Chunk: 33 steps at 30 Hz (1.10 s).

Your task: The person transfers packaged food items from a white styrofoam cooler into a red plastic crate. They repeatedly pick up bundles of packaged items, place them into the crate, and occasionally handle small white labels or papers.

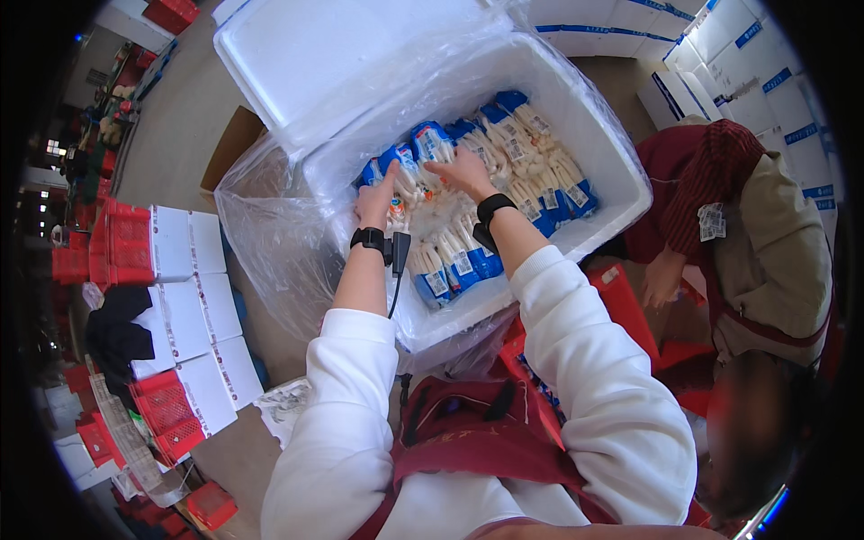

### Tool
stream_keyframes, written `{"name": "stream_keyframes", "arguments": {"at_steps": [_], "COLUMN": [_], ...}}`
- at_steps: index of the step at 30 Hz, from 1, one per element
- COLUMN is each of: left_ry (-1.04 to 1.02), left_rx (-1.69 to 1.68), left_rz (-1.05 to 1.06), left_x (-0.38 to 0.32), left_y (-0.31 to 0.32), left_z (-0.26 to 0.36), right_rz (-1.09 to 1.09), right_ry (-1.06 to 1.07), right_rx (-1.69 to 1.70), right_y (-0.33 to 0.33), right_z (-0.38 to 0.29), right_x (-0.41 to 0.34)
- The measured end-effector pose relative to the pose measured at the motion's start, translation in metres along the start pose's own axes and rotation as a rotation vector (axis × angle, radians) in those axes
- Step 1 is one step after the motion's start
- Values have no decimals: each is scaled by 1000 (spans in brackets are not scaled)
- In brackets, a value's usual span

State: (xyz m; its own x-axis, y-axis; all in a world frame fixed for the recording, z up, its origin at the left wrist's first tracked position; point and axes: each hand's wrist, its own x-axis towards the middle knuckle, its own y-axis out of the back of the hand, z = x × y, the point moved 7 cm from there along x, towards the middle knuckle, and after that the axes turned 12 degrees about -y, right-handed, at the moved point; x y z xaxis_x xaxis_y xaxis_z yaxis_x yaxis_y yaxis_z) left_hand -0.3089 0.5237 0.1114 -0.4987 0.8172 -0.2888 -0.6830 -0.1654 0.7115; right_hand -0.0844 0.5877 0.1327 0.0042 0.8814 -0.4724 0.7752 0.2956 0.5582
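A white foam box (412, 331) stands before me, lined with a clear plastic bag (270, 216). Inside lie rows of blue-and-clear packs of pale, long-stemmed mushrooms (513, 138), probably enoki, many with printed labels. My left hand (374, 200) is at the box's left end, thumb raised against the packs there; its other fingers are mostly hidden. My right hand (464, 172) reaches over the back row, thumb and fingers spread around an upright pack (430, 140). Whether either hand grips a pack is unclear. A black band (496, 206) circles my right wrist, another (370, 237) my left.
A white foam lid (358, 61) stands behind the box. To the right a co-worker (776, 250) bends over red crates (617, 304). White cartons (182, 317) and red baskets (162, 412) are stacked at left. More white cartons (763, 81) form a wall at back right.
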Motion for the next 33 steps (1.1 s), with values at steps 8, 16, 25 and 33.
{"name": "stream_keyframes", "arguments": {"at_steps": [8, 16, 25, 33], "left_ry": [-80, 0, 115, 124], "left_rx": [-400, -449, -1029, -1149], "left_rz": [-54, -151, -985, -1318], "left_x": [5, -45, -166, -257], "left_y": [-17, -4, 5, 32], "left_z": [1, 27, 99, 131], "right_rz": [-37, 5, -127, -120], "right_ry": [16, 160, 230, 195], "right_rx": [257, 250, -196, -389], "right_y": [4, 55, 155, 191], "right_z": [-4, -13, -72, -96], "right_x": [-3, -43, -159, -261]}}
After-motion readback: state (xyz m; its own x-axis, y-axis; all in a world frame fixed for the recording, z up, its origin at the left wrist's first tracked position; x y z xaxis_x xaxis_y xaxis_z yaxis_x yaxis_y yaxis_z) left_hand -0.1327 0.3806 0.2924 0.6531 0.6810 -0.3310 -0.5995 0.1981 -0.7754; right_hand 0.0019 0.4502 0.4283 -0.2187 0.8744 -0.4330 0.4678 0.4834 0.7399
